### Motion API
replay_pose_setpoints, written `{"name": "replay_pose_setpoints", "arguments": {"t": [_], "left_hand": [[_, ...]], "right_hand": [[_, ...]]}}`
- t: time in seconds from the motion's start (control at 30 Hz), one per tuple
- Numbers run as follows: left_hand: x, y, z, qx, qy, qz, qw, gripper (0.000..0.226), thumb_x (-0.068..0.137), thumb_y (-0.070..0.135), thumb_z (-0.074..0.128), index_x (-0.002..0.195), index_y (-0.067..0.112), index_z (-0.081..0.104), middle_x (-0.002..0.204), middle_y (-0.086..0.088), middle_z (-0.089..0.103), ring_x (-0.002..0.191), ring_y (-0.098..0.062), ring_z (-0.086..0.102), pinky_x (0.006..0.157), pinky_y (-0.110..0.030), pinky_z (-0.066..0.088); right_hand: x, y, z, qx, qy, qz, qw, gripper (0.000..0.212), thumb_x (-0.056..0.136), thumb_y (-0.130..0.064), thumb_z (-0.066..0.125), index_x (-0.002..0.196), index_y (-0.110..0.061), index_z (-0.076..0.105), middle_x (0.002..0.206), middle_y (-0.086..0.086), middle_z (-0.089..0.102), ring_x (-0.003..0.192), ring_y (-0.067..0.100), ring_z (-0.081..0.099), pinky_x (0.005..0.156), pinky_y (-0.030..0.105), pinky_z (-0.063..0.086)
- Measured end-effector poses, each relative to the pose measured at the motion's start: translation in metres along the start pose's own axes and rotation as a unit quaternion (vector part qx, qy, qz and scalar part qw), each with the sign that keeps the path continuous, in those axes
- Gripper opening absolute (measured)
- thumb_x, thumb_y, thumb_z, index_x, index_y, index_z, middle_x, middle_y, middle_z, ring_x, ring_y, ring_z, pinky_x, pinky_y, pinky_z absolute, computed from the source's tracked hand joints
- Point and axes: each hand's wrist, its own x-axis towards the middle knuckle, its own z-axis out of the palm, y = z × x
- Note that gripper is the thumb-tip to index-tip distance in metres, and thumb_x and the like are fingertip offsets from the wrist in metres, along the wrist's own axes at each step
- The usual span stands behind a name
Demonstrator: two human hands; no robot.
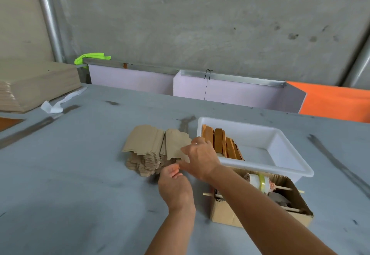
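A loose pile of flat brown cardboard cut-outs (pixel 144 150) lies in the middle of the grey table (pixel 80 174). My right hand (pixel 200 158) reaches across to the pile's right side and pinches the top cut-out (pixel 176 144), which is lifted off the pile. My left hand (pixel 176 188) sits just in front of the pile with its fingers curled near the lower edge of that sheet; whether it holds it I cannot tell.
A white plastic tub (pixel 280 150) with several orange-brown wooden slats (pixel 220 144) stands right of the pile. In front of it is a small open carton (pixel 260 210) with a tape roll on a stick. A tall stack of cardboard sheets (pixel 30 86) sits far left.
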Motion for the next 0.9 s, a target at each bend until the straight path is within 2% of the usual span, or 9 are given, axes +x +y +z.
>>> {"name": "replay_pose_setpoints", "arguments": {"t": [0.13,0.23,0.37,0.5,0.57,0.7,0.73,0.83,0.9], "left_hand": [[0.005,0.0,-0.005,0.005,-0.003,0.002,1.0,0.039,0.079,-0.016,0.038,0.094,0.012,0.06,0.098,-0.009,0.065,0.094,-0.024,0.062,0.092,-0.041,0.051],[0.008,0.0,-0.01,0.002,-0.004,0.002,1.0,0.038,0.079,-0.017,0.039,0.094,0.01,0.061,0.097,-0.011,0.065,0.097,-0.029,0.062,0.093,-0.044,0.05],[0.01,0.003,-0.015,0.003,-0.003,-0.004,1.0,0.038,0.078,-0.017,0.037,0.091,0.01,0.06,0.095,-0.01,0.064,0.098,-0.03,0.061,0.093,-0.045,0.05],[0.011,0.007,-0.021,0.001,-0.006,-0.007,1.0,0.039,0.078,-0.015,0.039,0.083,0.017,0.059,0.089,-0.004,0.063,0.096,-0.028,0.062,0.094,-0.045,0.049],[0.013,0.01,-0.024,-0.007,-0.011,-0.007,1.0,0.039,0.079,-0.015,0.041,0.078,0.021,0.058,0.088,-0.004,0.063,0.096,-0.028,0.062,0.095,-0.045,0.049],[0.013,0.015,-0.027,-0.021,-0.031,0.001,0.999,0.036,0.08,-0.013,0.051,0.077,0.022,0.057,0.091,-0.006,0.063,0.092,-0.023,0.06,0.095,-0.045,0.048],[0.011,0.016,-0.029,-0.017,-0.038,0.011,0.999,0.033,0.081,-0.012,0.053,0.079,0.02,0.058,0.093,-0.007,0.064,0.091,-0.021,0.06,0.095,-0.044,0.049],[0.004,0.022,-0.03,0.0,-0.064,0.072,0.995,0.024,0.083,0.0,0.064,0.099,0.017,0.059,0.098,-0.002,0.064,0.084,-0.008,0.061,0.09,-0.041,0.051],[-0.003,0.028,-0.029,-0.003,-0.073,0.114,0.991,0.035,0.084,0.012,0.067,0.117,0.015,0.056,0.094,0.006,0.06,0.083,0.001,0.058,0.089,-0.042,0.052]], "right_hand": [[0.003,-0.014,0.004,-0.077,0.003,-0.021,0.997,0.027,0.097,-0.032,0.043,0.104,-0.014,0.063,0.103,0.005,0.064,0.108,0.022,0.047,0.092,0.035,0.036],[0.0,-0.02,0.007,-0.126,0.012,-0.046,0.991,0.013,0.095,-0.021,0.049,0.097,-0.013,0.06,0.096,0.006,0.064,0.098,0.023,0.05,0.087,0.035,0.037],[0.001,-0.024,0.005,-0.11,0.038,-0.048,0.992,0.012,0.091,-0.009,0.049,0.09,-0.011,0.061,0.089,0.007,0.065,0.085,0.023,0.052,0.083,0.033,0.035],[0.003,-0.027,-0.001,-0.053,0.139,0.006,0.989,0.006,0.077,-0.006,0.062,0.074,-0.01,0.066,0.07,0.009,0.066,0.062,0.022,0.054,0.072,0.027,0.039],[0.004,-0.026,-0.005,-0.034,0.159,0.061,0.985,0.01,0.076,-0.003,0.062,0.069,-0.01,0.066,0.063,0.008,0.065,0.054,0.021,0.047,0.07,0.027,0.04],[0.0,-0.018,-0.028,0.016,0.265,0.135,0.955,0.019,0.063,0.005,0.069,0.052,-0.009,0.061,0.044,0.007,0.055,0.042,0.024,0.046,0.06,0.028,0.044],[-0.003,-0.015,-0.034,0.039,0.293,0.132,0.946,0.022,0.062,0.006,0.068,0.049,-0.008,0.058,0.041,0.008,0.052,0.039,0.025,0.041,0.056,0.028,0.043],[-0.02,-0.004,-0.051,0.172,0.309,0.151,0.923,0.028,0.081,-0.001,0.057,0.054,-0.009,0.052,0.043,0.006,0.047,0.04,0.019,0.036,0.052,0.027,0.035],[-0.039,0.005,-0.055,0.291,0.306,0.183,0.888,0.031,0.083,-0.005,0.054,0.054,-0.007,0.046,0.043,0.004,0.036,0.04,0.014,0.033,0.046,0.023,0.028]]}}
